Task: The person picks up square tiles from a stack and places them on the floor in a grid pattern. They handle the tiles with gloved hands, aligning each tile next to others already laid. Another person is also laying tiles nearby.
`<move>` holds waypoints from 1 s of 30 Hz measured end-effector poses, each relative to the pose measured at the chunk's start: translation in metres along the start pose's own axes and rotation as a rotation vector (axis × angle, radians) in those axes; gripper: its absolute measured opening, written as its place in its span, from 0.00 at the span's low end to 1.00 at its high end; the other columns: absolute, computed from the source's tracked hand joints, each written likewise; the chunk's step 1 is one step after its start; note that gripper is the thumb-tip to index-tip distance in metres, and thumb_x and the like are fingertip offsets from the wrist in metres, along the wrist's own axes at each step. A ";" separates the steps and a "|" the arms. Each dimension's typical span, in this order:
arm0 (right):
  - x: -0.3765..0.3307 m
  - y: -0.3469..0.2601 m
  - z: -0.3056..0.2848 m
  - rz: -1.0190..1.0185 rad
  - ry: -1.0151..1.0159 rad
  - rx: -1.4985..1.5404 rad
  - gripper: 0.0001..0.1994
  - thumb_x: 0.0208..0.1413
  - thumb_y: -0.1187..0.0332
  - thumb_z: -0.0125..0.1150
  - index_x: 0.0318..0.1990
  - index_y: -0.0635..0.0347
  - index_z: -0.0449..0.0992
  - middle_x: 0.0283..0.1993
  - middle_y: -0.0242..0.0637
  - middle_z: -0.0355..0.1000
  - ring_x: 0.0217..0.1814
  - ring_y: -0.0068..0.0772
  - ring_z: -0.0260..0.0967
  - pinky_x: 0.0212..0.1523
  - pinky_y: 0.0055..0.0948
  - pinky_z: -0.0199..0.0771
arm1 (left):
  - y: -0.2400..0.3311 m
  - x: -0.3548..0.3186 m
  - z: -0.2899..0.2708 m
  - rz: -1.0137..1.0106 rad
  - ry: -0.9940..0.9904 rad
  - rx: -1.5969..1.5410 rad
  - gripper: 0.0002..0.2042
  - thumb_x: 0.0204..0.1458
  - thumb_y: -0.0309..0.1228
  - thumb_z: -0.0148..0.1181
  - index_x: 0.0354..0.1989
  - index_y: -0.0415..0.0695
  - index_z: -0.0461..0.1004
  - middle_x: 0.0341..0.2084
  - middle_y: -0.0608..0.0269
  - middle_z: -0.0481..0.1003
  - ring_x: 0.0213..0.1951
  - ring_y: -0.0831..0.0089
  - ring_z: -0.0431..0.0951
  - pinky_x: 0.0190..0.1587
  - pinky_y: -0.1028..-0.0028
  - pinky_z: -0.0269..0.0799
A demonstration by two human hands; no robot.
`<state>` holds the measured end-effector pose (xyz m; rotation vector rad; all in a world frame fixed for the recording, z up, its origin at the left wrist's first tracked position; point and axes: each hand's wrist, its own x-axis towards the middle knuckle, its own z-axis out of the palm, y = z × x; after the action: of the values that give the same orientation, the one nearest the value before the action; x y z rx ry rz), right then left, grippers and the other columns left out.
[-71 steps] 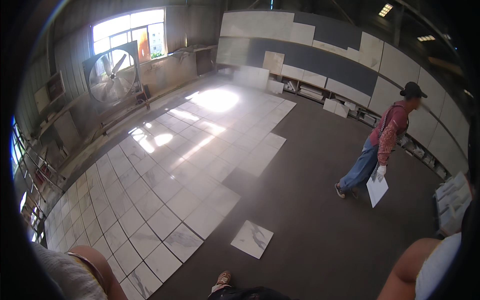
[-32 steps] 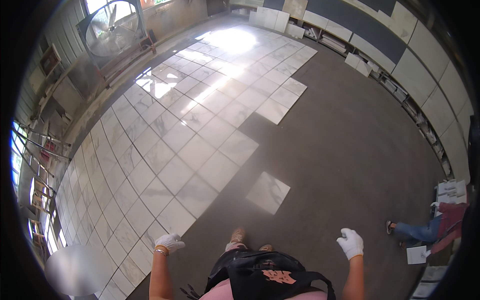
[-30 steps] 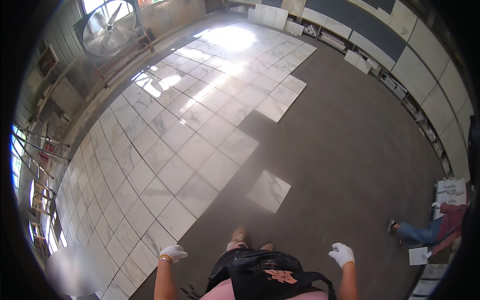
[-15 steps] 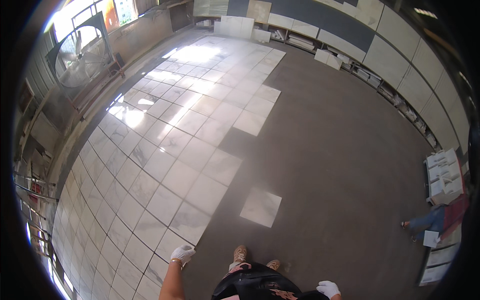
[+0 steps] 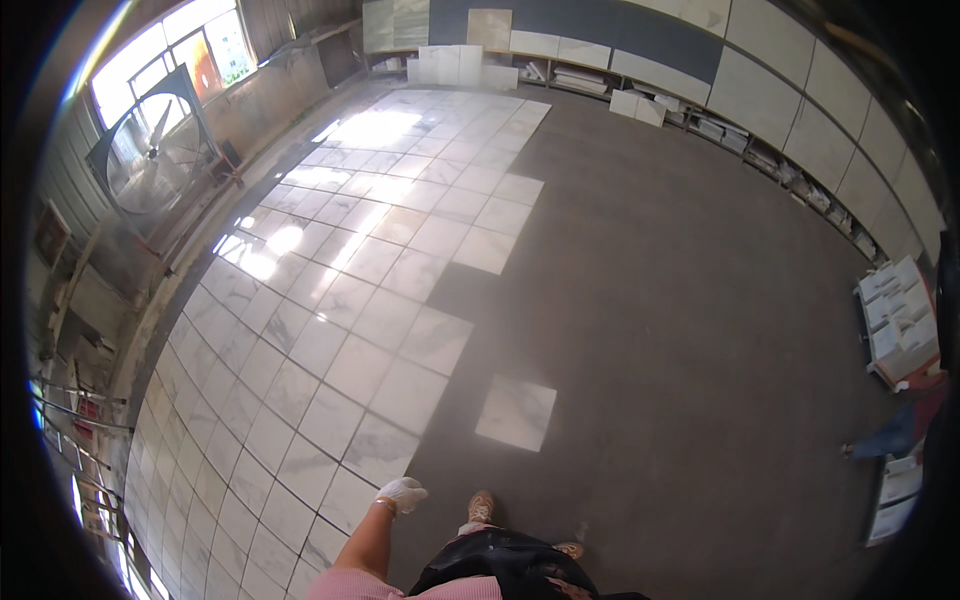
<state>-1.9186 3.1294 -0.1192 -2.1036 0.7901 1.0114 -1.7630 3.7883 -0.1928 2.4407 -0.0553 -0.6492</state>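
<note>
My left hand [image 5: 403,494], in a white glove, hangs by the edge of a field of white marble-look tiles [image 5: 400,395] on the floor. Its fingers are loosely bent and apart, and I see nothing in them. Ahead of my feet, a single white tile [image 5: 516,412] with faint grey veins lies on the dark floor, apart from the field. My right hand is out of the picture.
A co-worker [image 5: 895,428] in a dark red top stands at the far right by a rack of white tiles [image 5: 900,320]. Large slabs [image 5: 760,75] line the far wall above shelves of tile pieces. A big fan [image 5: 153,150] stands by the window at the left.
My left hand has moved a little right and up. My right hand has left the view. The co-worker has shifted, with a hand now at the rack. The view has turned slightly.
</note>
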 end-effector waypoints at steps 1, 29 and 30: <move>0.003 0.004 -0.006 0.016 -0.005 0.059 0.11 0.65 0.60 0.58 0.43 0.56 0.81 0.38 0.34 0.80 0.42 0.35 0.75 0.42 0.35 0.76 | -0.001 -0.002 0.012 -0.320 -0.124 -0.160 0.15 0.54 0.36 0.64 0.47 0.43 0.80 0.25 0.58 0.78 0.25 0.66 0.80 0.29 0.69 0.77; 0.063 0.216 -0.281 -0.066 0.269 0.569 0.22 0.54 0.75 0.63 0.58 0.69 0.74 0.34 0.37 0.76 0.26 0.24 0.71 0.22 0.25 0.72 | 0.222 0.083 0.167 0.143 -0.454 0.734 0.16 0.50 0.31 0.64 0.49 0.50 0.77 0.44 0.65 0.79 0.42 0.62 0.82 0.40 0.63 0.81; 0.066 0.222 -0.295 -0.067 0.295 0.596 0.23 0.54 0.75 0.63 0.58 0.69 0.73 0.34 0.37 0.76 0.27 0.24 0.72 0.22 0.25 0.72 | 0.231 0.106 0.167 -0.173 -0.515 0.474 0.15 0.49 0.33 0.63 0.47 0.52 0.77 0.47 0.65 0.78 0.46 0.59 0.80 0.45 0.62 0.80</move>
<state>-1.9253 2.7547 -0.0989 -1.7500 1.0092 0.3594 -1.7220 3.4889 -0.2245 2.6657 -0.2278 -1.4734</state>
